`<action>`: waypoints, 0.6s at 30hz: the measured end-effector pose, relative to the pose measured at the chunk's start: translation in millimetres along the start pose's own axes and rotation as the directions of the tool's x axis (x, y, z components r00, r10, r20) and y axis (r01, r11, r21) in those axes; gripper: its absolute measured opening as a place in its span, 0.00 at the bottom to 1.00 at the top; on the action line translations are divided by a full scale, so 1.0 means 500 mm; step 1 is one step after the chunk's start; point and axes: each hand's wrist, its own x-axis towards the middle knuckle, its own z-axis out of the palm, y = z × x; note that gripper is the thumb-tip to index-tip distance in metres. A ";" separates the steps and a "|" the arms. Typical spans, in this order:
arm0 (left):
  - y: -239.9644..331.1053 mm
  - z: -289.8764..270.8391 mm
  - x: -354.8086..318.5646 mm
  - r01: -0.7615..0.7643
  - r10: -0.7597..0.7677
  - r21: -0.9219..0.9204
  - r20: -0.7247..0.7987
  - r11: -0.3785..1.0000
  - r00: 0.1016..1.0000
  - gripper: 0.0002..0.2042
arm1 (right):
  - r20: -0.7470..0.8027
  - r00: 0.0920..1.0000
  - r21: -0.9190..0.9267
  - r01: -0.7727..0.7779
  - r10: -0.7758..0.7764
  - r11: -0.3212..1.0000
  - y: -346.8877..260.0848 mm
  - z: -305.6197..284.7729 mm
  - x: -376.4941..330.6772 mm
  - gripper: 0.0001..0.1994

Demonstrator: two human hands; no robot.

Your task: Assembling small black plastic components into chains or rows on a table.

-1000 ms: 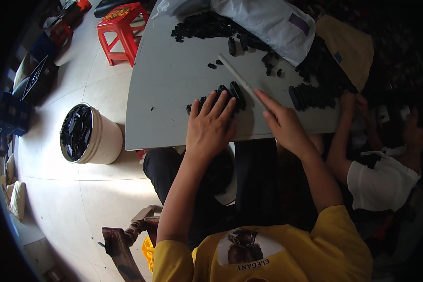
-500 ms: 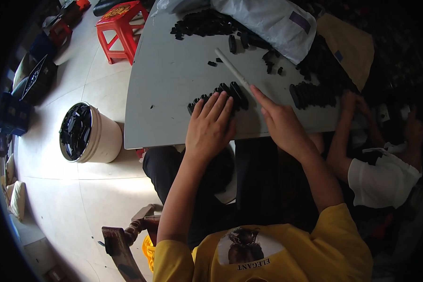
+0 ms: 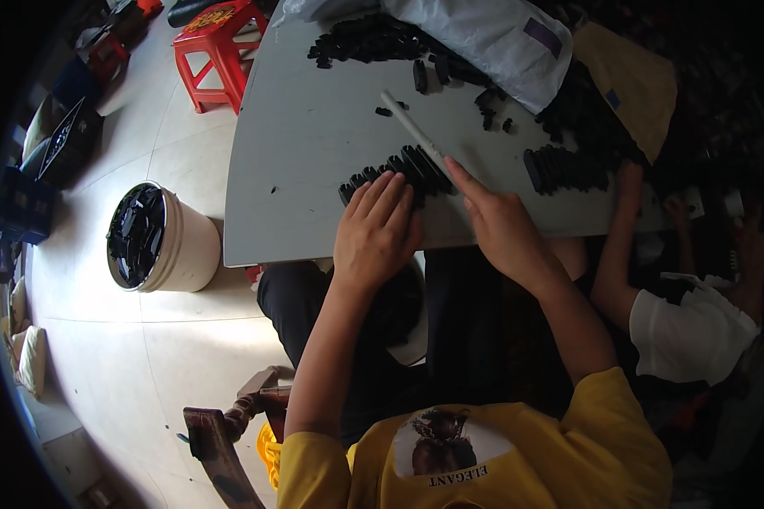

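My left hand point(image 3: 374, 231) lies with outstretched fingers on the near side of a row of small black oblong pieces point(image 3: 414, 165) on the grey table point(image 3: 293, 199). The pieces stand side by side, and some are hidden under the fingers. My right hand point(image 3: 507, 222) grips a slim whitish stick point(image 3: 412, 121), its index finger stretched along it. That stick slants away to the far left, close against the right end of the row. From this view I cannot tell if it is a blade or a plain bar.
Loose black pieces point(image 3: 369, 41) and a white plastic bag point(image 3: 492, 47) lie at the table's far side. Another black row point(image 3: 560, 170) sits near a co-worker's arm point(image 3: 617, 225). A bucket of black pieces point(image 3: 191, 246) and a red stool point(image 3: 216, 55) stand on the floor.
The stick has shifted slightly left, with my right hand moving a little the same way. Pieces at the row's right end lean more to the left. My left hand has barely moved.
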 end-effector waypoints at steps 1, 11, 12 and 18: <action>-0.001 -0.001 -0.005 -0.003 0.001 -0.025 -0.048 1.000 0.999 0.15 | 0.003 1.000 0.001 -0.001 0.001 1.000 -0.008 -0.003 -0.002 0.28; -0.001 0.004 -0.006 -0.011 0.007 -0.029 -0.128 1.000 0.992 0.10 | 0.129 0.988 -0.112 -0.071 0.086 0.991 -0.034 0.011 0.000 0.26; 0.000 0.001 -0.009 -0.005 0.001 -0.028 -0.128 1.000 0.992 0.10 | 0.077 0.995 -0.064 -0.059 0.064 0.996 -0.035 0.007 -0.004 0.26; -0.007 -0.007 -0.018 -0.010 -0.012 -0.087 -0.251 0.996 0.968 0.08 | -0.177 0.971 0.102 0.179 -0.160 0.979 -0.039 0.009 -0.012 0.28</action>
